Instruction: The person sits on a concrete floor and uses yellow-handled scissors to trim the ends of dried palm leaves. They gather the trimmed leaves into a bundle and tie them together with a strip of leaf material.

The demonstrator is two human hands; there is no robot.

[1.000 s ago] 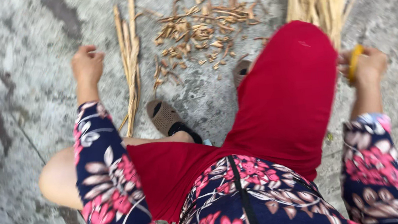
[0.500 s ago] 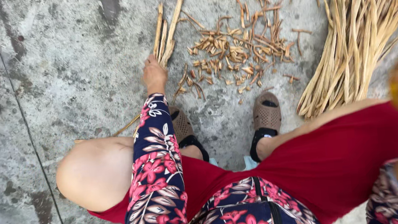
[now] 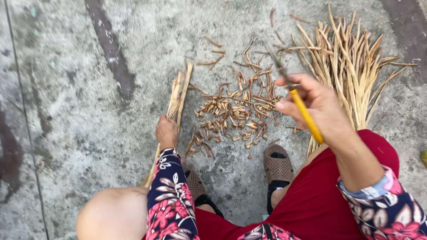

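- One wide concrete floor [image 3: 75, 70] — bare room to the left and top.
- One bundle of long pale stalks [image 3: 345, 67] lies right.
- Many short cut pieces [image 3: 233, 113], uncounted, lie between the hands.
- Right hand [image 3: 315, 103] closed around a yellow-handled knife [image 3: 302, 109].
- Left hand [image 3: 166, 132] grips a few stalks [image 3: 178, 95] — against the floor.

Soft, even daylight fills the frame, bright without harsh glare, and the grey concrete floor [image 3: 93, 94] shows only faint, diffuse shadows close under things. Colours look vivid. The centre is fairly sharp, while the right hand [image 3: 312, 103] and the blade of its knife [image 3: 293, 95] are slightly motion-blurred. Wide-angle stretching bends the lower corners of the frame.
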